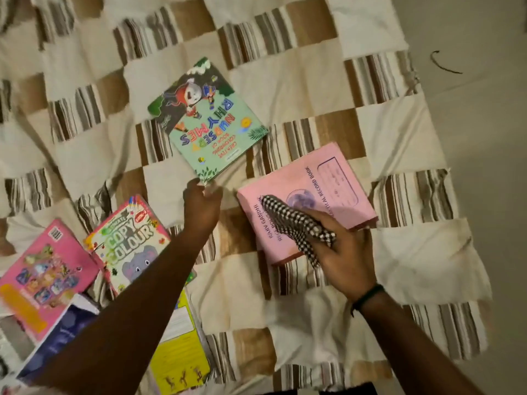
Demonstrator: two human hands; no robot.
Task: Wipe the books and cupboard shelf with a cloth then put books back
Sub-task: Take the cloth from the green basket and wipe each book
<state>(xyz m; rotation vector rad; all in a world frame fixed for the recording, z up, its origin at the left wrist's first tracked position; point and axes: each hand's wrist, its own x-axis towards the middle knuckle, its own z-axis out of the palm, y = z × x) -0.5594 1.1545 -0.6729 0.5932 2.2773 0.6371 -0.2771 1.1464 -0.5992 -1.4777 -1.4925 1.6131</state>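
Nearest the camera, at seven o'clock, a loose pile of books point(119, 252) lies on the checked bedsheet point(399, 252), a "Copy Colour" book point(129, 240) on top. At the centre, the left hand point(201, 208) pinches the near corner of the green nursery rhymes book point(208, 121), which stretches toward twelve o'clock. At four o'clock the right hand point(343, 252), its grip closed, presses a black-and-white checked cloth point(296, 226) onto the pink record book point(308, 201).

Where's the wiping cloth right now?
In the head view, right of centre: the checkered cloth is gripped in the right hand, pressed on the pink record book.
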